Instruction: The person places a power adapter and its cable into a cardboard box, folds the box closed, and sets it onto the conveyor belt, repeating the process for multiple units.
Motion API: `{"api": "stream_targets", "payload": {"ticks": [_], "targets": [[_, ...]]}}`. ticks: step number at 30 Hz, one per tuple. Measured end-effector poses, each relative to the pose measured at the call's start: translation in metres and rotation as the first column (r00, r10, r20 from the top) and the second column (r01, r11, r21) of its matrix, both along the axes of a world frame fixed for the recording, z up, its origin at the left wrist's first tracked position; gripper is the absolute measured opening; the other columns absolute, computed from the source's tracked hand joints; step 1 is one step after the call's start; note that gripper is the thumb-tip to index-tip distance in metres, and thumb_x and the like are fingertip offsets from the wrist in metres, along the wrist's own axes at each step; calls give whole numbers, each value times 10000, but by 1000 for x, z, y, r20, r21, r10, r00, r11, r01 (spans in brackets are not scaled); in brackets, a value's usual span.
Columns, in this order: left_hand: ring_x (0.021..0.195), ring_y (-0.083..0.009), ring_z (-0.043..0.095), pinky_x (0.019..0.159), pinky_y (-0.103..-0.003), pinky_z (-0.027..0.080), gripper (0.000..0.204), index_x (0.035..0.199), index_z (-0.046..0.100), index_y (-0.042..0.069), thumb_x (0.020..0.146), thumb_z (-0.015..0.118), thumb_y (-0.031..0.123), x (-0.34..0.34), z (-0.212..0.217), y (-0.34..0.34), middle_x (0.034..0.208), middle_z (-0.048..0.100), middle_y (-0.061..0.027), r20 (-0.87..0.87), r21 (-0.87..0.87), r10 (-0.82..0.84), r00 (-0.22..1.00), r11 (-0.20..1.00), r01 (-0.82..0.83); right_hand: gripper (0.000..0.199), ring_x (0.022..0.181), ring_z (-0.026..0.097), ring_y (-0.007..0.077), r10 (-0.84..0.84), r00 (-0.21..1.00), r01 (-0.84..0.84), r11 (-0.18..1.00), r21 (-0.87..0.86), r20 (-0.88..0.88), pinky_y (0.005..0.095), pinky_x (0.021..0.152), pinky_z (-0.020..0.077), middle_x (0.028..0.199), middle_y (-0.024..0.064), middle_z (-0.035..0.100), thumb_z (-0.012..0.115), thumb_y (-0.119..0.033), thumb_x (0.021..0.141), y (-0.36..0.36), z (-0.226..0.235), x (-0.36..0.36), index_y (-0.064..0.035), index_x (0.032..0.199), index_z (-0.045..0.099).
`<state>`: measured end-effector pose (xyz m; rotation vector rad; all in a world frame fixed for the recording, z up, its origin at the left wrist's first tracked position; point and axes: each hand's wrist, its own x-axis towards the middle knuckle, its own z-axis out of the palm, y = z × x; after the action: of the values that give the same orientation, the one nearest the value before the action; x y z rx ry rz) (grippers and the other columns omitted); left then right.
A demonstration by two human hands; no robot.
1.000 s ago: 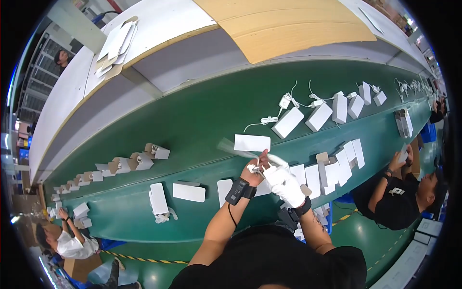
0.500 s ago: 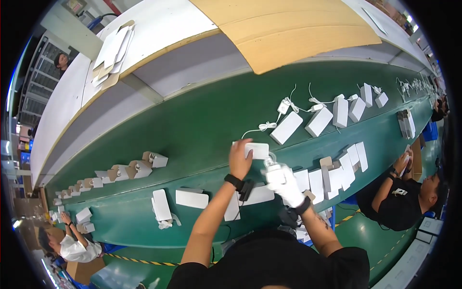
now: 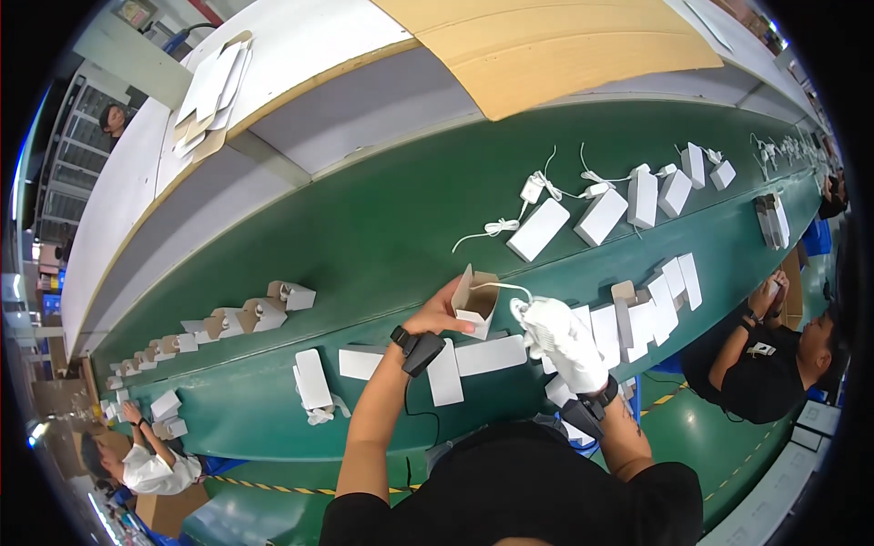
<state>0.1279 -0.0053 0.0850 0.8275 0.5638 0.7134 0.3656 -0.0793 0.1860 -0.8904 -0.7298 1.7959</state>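
Observation:
My left hand is wrapped round a small white box, whose open top shows brown cardboard inside. In a white glove, my right hand is closed on a bundled white cable beside the box. A thin strand of this cable arches from the glove to the box's open top. The glove hides most of what the right hand holds. Below the box, white cartons lie on the green work surface. Just right of the glove stands a row of white cartons.
Beyond my hands, white boxes and white adapters with cables line the green belt. Open boxes stand in a row at left. A cardboard sheet overhangs the shelf. Co-workers sit at right and lower left.
The box in my left hand has tipped up, so its open end now faces upward. My gloved right hand has moved right and slightly down, drawing the cable strand with it.

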Motion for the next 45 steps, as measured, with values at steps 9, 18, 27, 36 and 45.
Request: {"api": "stream_targets", "payload": {"ticks": [9, 18, 27, 36, 45], "targets": [[1237, -187, 429, 1047, -331, 321, 915, 1379, 374, 33, 605, 846, 159, 11, 29, -38, 1334, 468, -85, -323, 321, -23, 946, 938, 132, 358, 848, 615, 225, 78, 629, -538, 761, 361, 773, 325, 677, 493, 955, 127, 613, 626, -297, 811, 35, 28, -9, -17, 1029, 582], [1251, -202, 421, 1043, -336, 334, 858, 1411, 295, 40, 794, 632, 532, 8, 6, -84, 1352, 445, -96, -5, 116, 221, 975, 969, -219, 400, 976, 588, 311, -238, 70, -799, 568, 197, 969, 366, 831, 483, 1103, 197, 571, 652, -270, 778, 34, -3, -46, -36, 1095, 582], [1167, -205, 475, 934, -328, 433, 663, 1425, 245, 64, 917, 551, 360, 20, 29, -81, 1325, 435, -96, -155, 477, 827, 541, 542, -692, 718, 1110, 542, 273, 59, 882, -193, 950, 245, 468, 327, 919, 443, 1265, 194, 494, 603, -121, 831, -9, -53, -82, -57, 1431, 214], [1060, -210, 527, 867, -318, 440, 305, 1140, 619, 64, 837, 640, 92, 13, 66, -77, 1194, 492, -96, -284, 642, 668, 688, 665, -381, 717, 1006, 576, 208, 73, 764, -271, 938, 216, 642, 301, 843, 476, 1132, 141, 565, 612, -110, 841, -1, -44, -71, -72, 1434, 211], [1025, -233, 549, 861, -308, 445, 228, 1005, 682, 81, 777, 674, 74, 13, 72, -71, 1211, 491, -101, -312, 746, 772, 553, 560, -361, 534, 929, 564, 127, 149, 910, -284, 904, 320, 386, 256, 803, 476, 1060, 81, 584, 643, -90, 808, 27, -28, -64, -49, 1288, 412]]}}
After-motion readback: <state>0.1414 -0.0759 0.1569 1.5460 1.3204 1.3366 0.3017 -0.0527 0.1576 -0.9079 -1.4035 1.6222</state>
